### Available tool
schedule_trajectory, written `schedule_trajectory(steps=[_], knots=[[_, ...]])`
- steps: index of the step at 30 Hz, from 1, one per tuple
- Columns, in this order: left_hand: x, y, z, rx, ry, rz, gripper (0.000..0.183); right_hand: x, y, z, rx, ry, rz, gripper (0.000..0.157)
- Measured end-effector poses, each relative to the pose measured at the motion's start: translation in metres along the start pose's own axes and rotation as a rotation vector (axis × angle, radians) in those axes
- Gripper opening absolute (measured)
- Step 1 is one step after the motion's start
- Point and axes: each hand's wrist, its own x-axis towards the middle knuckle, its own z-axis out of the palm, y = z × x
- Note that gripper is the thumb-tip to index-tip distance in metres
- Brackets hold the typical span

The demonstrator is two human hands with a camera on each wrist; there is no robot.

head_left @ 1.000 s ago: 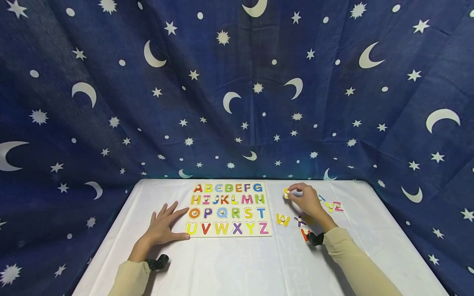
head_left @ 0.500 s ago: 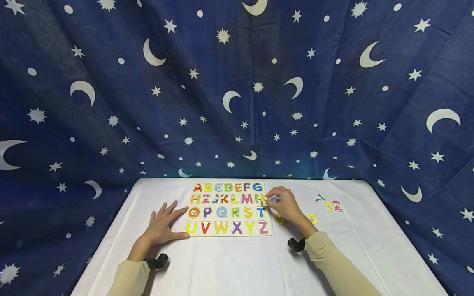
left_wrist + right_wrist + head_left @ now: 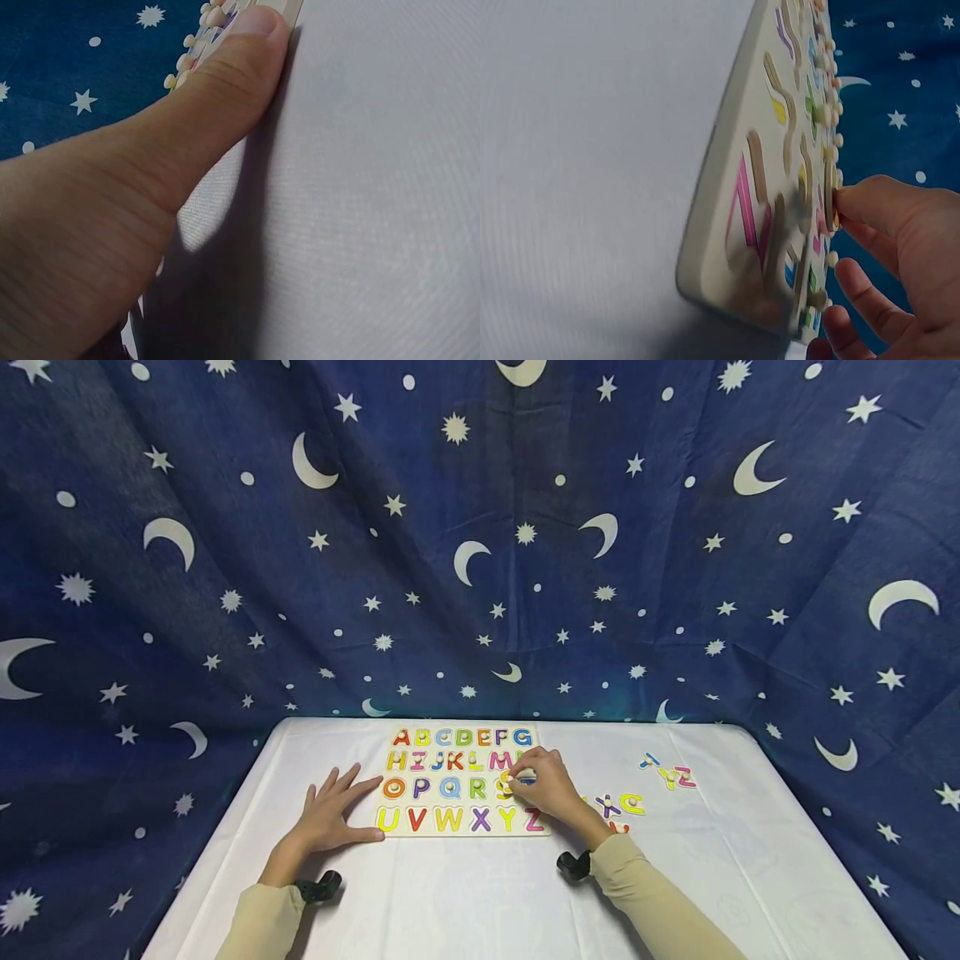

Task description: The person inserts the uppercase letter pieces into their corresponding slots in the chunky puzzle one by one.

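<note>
My right hand (image 3: 549, 787) pinches the small knob of a yellow letter S puzzle piece (image 3: 503, 779) between thumb and fingertips. The piece is over the S recess in the third row of the wooden alphabet board (image 3: 463, 836). In the right wrist view the S piece (image 3: 831, 196) stands edge-on close over the board face. My left hand (image 3: 330, 817) lies with fingers spread at the board's left edge, thumb (image 3: 225, 79) against the lower corner. Knobbed letters fill the upper rows through R; the U to Z recesses show coloured printing without knobs.
Right of the board lie loose letters: a blue T (image 3: 649, 762), yellow Y (image 3: 667, 778), pink Z (image 3: 684, 777), purple X (image 3: 607, 806), yellow U (image 3: 632, 803) and a partly hidden red piece (image 3: 619, 828). A starry blue curtain (image 3: 480, 635) hangs behind the white table.
My right hand has carried the yellow S left from among the loose letters to the board's third row. The left hand has stayed at the board's edge.
</note>
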Motion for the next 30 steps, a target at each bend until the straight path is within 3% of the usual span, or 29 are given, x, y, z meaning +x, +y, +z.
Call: schedule_trajectory(steps=[11,30], knots=[[0.0,0.0,0.001,0.002,-0.006,-0.01,0.103,-0.002,-0.007,0.013,-0.111,-0.008,0.05,0.008],[0.0,-0.002,0.002,-0.003,0.018,0.012,0.102,-0.003,-0.006,0.021,-0.141,0.009,0.054,0.01]])
